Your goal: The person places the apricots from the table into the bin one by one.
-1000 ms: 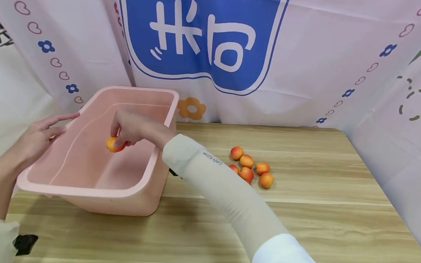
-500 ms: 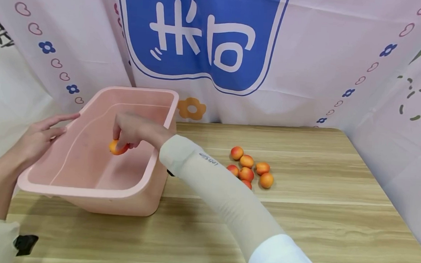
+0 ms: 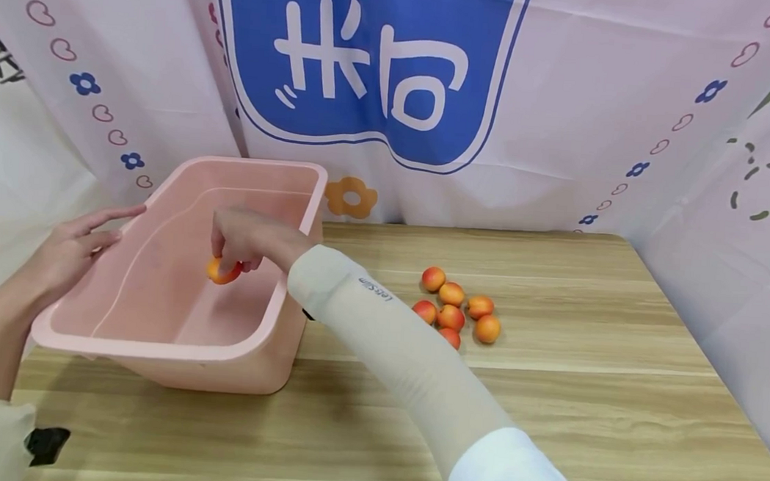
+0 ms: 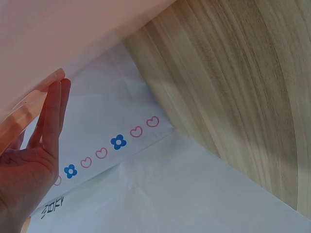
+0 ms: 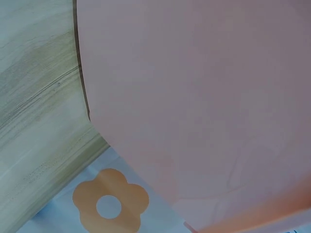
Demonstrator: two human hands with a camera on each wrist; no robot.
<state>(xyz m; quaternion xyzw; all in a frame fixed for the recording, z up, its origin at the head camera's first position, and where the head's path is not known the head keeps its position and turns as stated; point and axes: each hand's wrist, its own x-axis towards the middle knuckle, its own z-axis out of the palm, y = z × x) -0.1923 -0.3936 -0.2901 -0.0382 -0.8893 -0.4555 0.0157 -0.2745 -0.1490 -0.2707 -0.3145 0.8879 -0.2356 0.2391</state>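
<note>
Pinching a small orange fruit [image 3: 224,270], the right hand [image 3: 238,237] hangs inside the pink tub [image 3: 173,351], with its wrist passing over the right-hand rim. Such a fruit should weigh little and give slightly under pressure; its skin looks smooth enough to slip and would probably bruise if squeezed hard. Its rounded sides make the best hold, thumb opposite fingers across the widest part, with no more force than keeps it from turning. The right hand's grip is narrow, closed down to the width of the fruit, leaving the far end uncovered. Whether the fruit touches the tub's floor I cannot say, since the right wrist view shows mostly pink wall.

The tub looks like thin, fairly stiff plastic, light for its bulk and best steadied at the rim. There the left hand [image 3: 69,254] rests along the outside left edge; the left wrist view shows its long fingers stretched out, tips against the rim, rather than clenched round it. Seven loose fruits [image 3: 451,294], red and orange, lie on the table [image 3: 579,429] to the right of the tub, near the right forearm.
</note>
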